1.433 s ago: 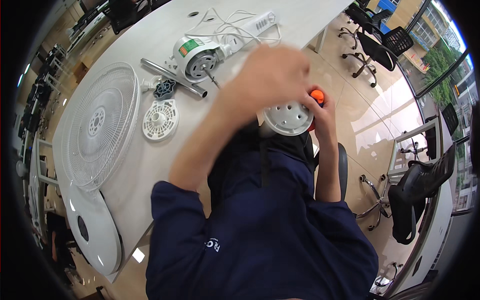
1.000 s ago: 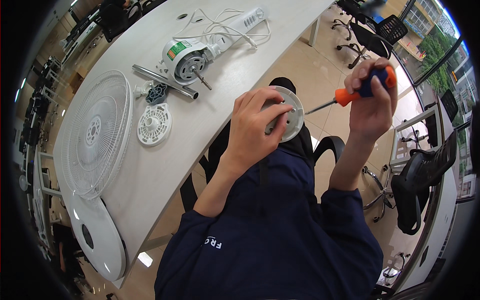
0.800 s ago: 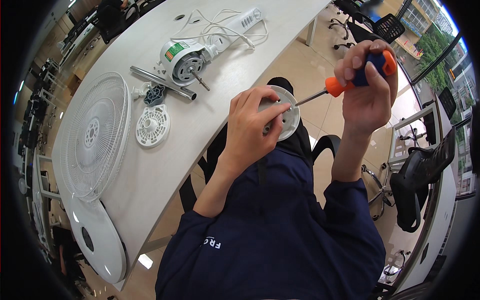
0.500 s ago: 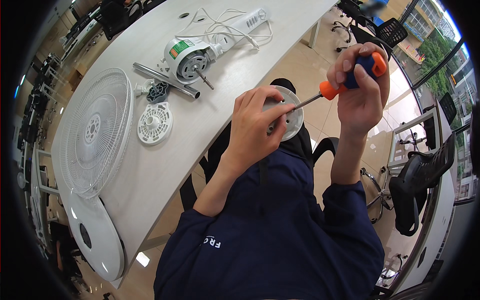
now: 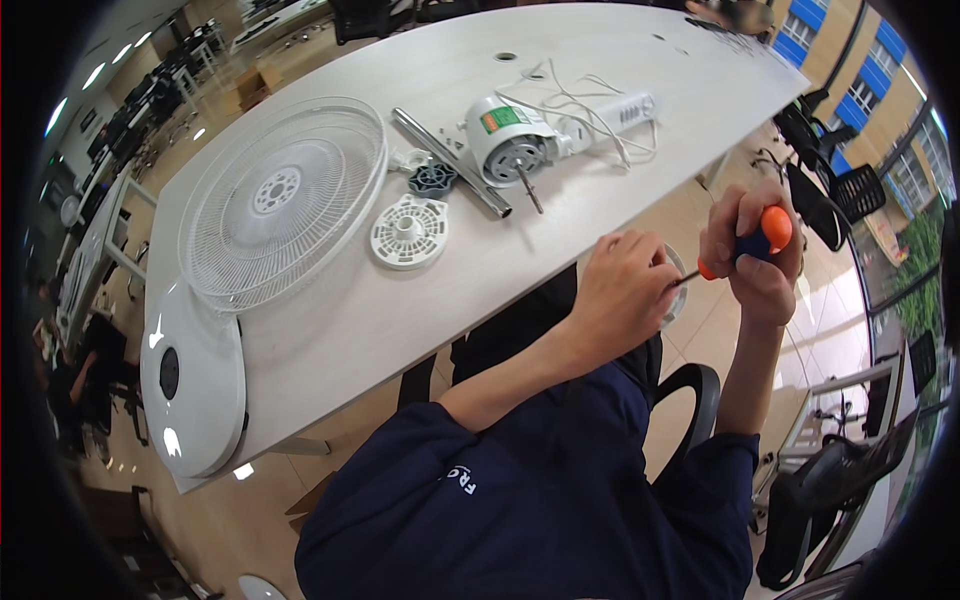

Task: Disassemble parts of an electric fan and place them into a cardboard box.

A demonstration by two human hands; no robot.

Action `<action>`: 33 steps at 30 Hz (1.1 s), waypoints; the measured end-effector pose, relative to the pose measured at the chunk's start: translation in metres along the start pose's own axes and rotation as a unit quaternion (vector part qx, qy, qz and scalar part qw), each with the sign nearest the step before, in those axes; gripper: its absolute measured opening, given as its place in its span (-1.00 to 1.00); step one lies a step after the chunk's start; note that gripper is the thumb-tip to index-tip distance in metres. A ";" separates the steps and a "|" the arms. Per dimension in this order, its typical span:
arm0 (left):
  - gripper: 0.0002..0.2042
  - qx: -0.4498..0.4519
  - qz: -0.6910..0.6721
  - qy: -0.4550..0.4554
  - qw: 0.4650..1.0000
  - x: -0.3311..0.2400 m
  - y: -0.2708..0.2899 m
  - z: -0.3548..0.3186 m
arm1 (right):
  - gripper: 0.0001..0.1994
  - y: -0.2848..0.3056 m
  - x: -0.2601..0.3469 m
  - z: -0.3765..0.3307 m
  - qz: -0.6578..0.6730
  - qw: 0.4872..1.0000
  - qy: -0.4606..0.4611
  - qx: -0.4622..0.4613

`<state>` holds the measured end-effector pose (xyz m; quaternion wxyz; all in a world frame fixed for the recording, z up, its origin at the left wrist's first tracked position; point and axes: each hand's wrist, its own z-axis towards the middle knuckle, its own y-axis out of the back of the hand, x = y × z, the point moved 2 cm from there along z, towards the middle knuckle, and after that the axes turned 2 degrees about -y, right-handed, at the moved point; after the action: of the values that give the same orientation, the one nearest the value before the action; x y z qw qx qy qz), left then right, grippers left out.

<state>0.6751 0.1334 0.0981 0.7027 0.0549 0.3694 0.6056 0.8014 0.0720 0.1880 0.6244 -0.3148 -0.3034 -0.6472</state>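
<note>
My left hand (image 5: 622, 290) is closed around a round white plastic part (image 5: 677, 309) above my lap, covering most of it. A screwdriver (image 5: 776, 228) with an orange and blue handle is gripped in my right hand (image 5: 752, 262). Its thin shaft points left to the part, by my left fingertips; the tip itself is hidden. On the table (image 5: 330, 370), left of my hands, lie fan pieces: a white motor housing (image 5: 497, 117) with a bare metal shaft, a white slotted disc (image 5: 409, 232), a dark knob (image 5: 432, 179) and a metal tube (image 5: 452, 160).
A white wire fan grille (image 5: 285, 205) lies at the table's left, with a white oval base (image 5: 200, 390) at the near left corner. A white cable (image 5: 605, 125) loops over the control column (image 5: 625, 115). Office chairs (image 5: 830, 185) stand to the right.
My view has swung left, so the table and fan pieces appear farther right. Both hands still hold the part and the screwdriver; my left hand now covers more of the part.
</note>
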 end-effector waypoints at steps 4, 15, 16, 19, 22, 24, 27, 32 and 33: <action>-0.91 -0.002 0.020 0.010 1.000 -0.002 0.007 0.001 | -0.76 0.014 -0.011 -0.002 0.074 0.995 0.023 -0.071; -0.89 -0.029 0.006 -0.027 0.999 0.020 0.015 -0.004 | -0.69 0.004 -0.026 0.024 0.171 0.981 0.003 0.090; -0.88 -0.032 0.004 -0.022 0.999 0.022 0.019 -0.008 | -0.58 0.003 -0.029 0.027 0.177 0.978 -0.034 0.101; -0.87 -0.089 0.026 -0.005 0.996 0.019 0.021 -0.021 | -0.48 -0.021 -0.040 0.043 0.176 0.977 -0.056 0.106; -0.85 -0.127 0.078 0.046 0.988 0.018 0.032 -0.032 | -0.44 -0.020 -0.052 0.047 0.088 0.993 -0.041 0.066; -0.84 -0.141 0.106 0.087 0.981 0.021 0.039 -0.039 | -0.49 -0.029 -0.060 0.051 0.076 0.995 -0.010 0.064; -0.81 -0.139 0.110 0.129 0.976 0.017 0.047 -0.047 | -0.44 -0.046 -0.069 0.063 0.047 0.992 0.028 0.117; -0.81 -0.166 0.200 0.153 0.953 0.005 0.050 -0.055 | -0.37 -0.063 -0.093 0.068 0.138 0.960 0.020 0.242; -0.82 -0.176 0.226 0.145 0.947 0.002 0.054 -0.058 | -0.38 -0.065 -0.093 0.065 0.170 0.957 0.030 0.232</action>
<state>0.5972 0.1277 0.0835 0.4852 -0.0759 0.3327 0.8051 0.7399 0.1828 0.1550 0.7898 -0.1885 -0.3681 -0.4530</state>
